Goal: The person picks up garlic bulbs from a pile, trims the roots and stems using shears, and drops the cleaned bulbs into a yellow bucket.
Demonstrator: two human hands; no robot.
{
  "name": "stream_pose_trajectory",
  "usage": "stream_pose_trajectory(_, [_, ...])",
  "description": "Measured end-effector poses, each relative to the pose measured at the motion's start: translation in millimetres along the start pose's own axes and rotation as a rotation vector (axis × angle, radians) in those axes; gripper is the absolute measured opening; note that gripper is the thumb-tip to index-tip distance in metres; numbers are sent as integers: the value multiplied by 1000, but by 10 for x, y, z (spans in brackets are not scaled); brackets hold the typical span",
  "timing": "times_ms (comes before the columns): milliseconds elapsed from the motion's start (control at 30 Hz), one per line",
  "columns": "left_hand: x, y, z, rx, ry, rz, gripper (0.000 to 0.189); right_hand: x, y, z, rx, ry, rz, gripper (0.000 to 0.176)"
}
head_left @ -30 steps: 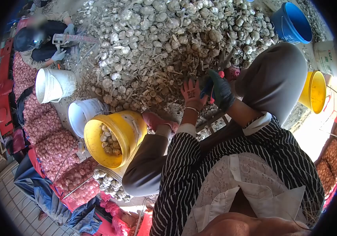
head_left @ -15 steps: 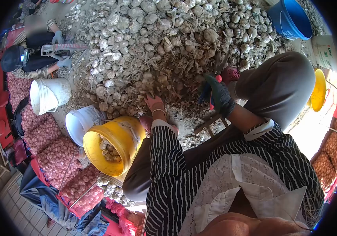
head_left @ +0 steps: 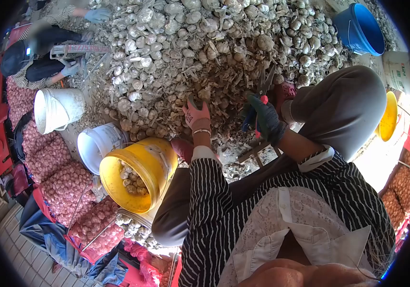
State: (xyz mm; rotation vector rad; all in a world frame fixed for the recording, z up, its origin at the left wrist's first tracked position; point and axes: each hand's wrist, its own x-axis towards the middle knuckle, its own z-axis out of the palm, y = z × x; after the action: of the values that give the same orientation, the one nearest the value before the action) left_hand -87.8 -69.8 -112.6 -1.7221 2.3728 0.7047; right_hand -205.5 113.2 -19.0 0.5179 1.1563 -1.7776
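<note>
My left hand [head_left: 196,116], in a pink glove with dark fingertips, reaches onto the heap of garlic bulbs [head_left: 162,57]. Its fingers are apart at the surface, close to a brownish bulb [head_left: 205,94]; no held bulb can be made out. A dark green glove covers my right hand [head_left: 269,122], which is closed round a pair of garden shears [head_left: 265,85] with red on the handles. The shears' blades point away from me, over the dry leaves and stalks, and look parted. To the left of my left hand, a yellow bucket [head_left: 164,160] lies tilted with garlic bulbs inside.
Two white buckets [head_left: 66,112] [head_left: 100,146] stand at the left, near net sacks of garlic [head_left: 66,186]. A blue bucket [head_left: 348,28] is at the back right, another yellow bucket [head_left: 387,117] beyond my knee. Someone in gloves [head_left: 71,67] works at the upper left.
My left hand has shifted right and slightly forward over the heap, its fingers now pointing away from me. The shears stay in my right hand. The other person's far hand has reached outward.
</note>
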Motion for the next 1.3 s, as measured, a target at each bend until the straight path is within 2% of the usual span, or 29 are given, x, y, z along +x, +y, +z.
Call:
stream_pose_trajectory(33, [85, 167, 38, -41, -23, -71, 67, 13, -6, 1, -13, 11, 1, 22])
stream_pose_trajectory(67, [145, 292, 40, 124, -88, -3, 68, 12, 32, -3, -10, 15, -8, 22])
stream_pose_trajectory(100, [178, 395, 34, 119, -89, 6, 68, 14, 35, -25, -71, -29, 21, 22])
stream_pose_trajectory(167, [235, 554, 64, 236, -298, -144, 68, 7, -3, -36, -133, -72, 35, 21])
stream_pose_trajectory(200, [214, 603, 75, 204, -226, -195, 58, 2, -13, -37, -200, -96, 122, 22])
stream_pose_trajectory(233, [284, 507, 179, 203, -223, -188, 58, -6, -17, -35, -264, -122, 212, 22])
stream_pose_trajectory(300, [408, 289, 233, -1339, -318, -645, 22, 19, 36, -38, -371, -161, 151, 25])
stream_pose_trajectory(333, [308, 132, 215, -1920, -523, -310, 13, 45, 111, -37, -486, -202, 97, 28])
stream_pose_trajectory(367, [231, 72, 135, -1914, -505, -306, 13, 115, 243, -97, -480, -217, 103, 28])
stream_pose_trajectory(433, [19, 91, -128, -2222, -655, -55, 12, 271, 481, -243, -1097, -242, -443, 35])
stream_pose_trajectory(467, [-245, 254, -369, -2150, -368, -270, 15, 191, 392, -173, -1094, -260, -450, 35])
stream_pose_trajectory(533, [-555, 309, -566, -2147, -316, -248, 16, -87, 49, 19, -1593, -326, -585, 42])
stream_pose_trajectory(567, [-646, 265, -569, -2144, -282, -239, 18, -130, -9, 66, -1592, -336, -596, 42])
stream_pose_trajectory(633, [-825, 218, -620, -2222, -286, -255, 22, -182, -67, 121, -1835, -402, -522, 55])
stream_pose_trajectory(700, [-1007, 236, -731, -2306, -237, -222, 26, -262, -65, 151, -1828, -428, -547, 58])
stream_pose_trajectory(733, [-1042, 226, -765, -2432, -230, -433, 37, -291, -67, 168, -1824, -444, -560, 61])
stream_pose_trajectory(767, [-1076, 218, -787, -2439, -222, -420, 37, -296, -53, 149, -1826, -453, -572, 61])
stream_pose_trajectory(833, [-1161, 177, -812, -2512, -299, -502, 48, -350, -24, 114, -1776, -458, -984, 71])
stream_pose_trajectory(867, [-1184, 127, -795, -2431, -366, -387, 55, -391, -39, 126, -1776, -465, -991, 71])
stream_pose_trajectory(900, [-1229, 95, -795, -2435, -363, -377, 55, -426, -78, 139, -1898, -466, -954, 73])
stream_pose_trajectory(967, [-1323, 87, -821, -2418, -525, -95, 49, -489, -125, 171, -2020, -454, -923, 75])
stream_pose_trajectory(1000, [-1373, 104, -814, -2420, -529, -87, 49, -493, -117, 164, -2003, -434, -918, 75])
stream_pose_trajectory(1067, [-1498, 198, -805, -2322, -411, -300, 41, -511, -133, 160, -1988, -409, -920, 76])
stream_pose_trajectory(1100, [-1551, 224, -789, -2324, -413, -296, 41, -511, -129, 152, -2010, -413, -907, 76])
stream_pose_trajectory(1167, [-1599, 208, -665, -2275, -466, -183, 36, -519, -123, 129, -2030, -416, -898, 76])
stream_pose_trajectory(1200, [-1593, 185, -572, -2276, -466, -180, 36, -506, -117, 91, -1984, -419, -1007, 73])
stream_pose_trajectory(1233, [-1597, 157, -475, -2291, -478, -90, 35, -499, -103, 46, -1935, -422, -1111, 70])
stream_pose_trajectory(1267, [-1591, 127, -389, -2306, -489, 0, 34, -476, -103, 18, -1937, -423, -1111, 70])
stream_pose_trajectory(1300, [-1595, 133, -384, -2309, -484, 2, 34, -433, -104, 14, -1917, -503, -944, 67])
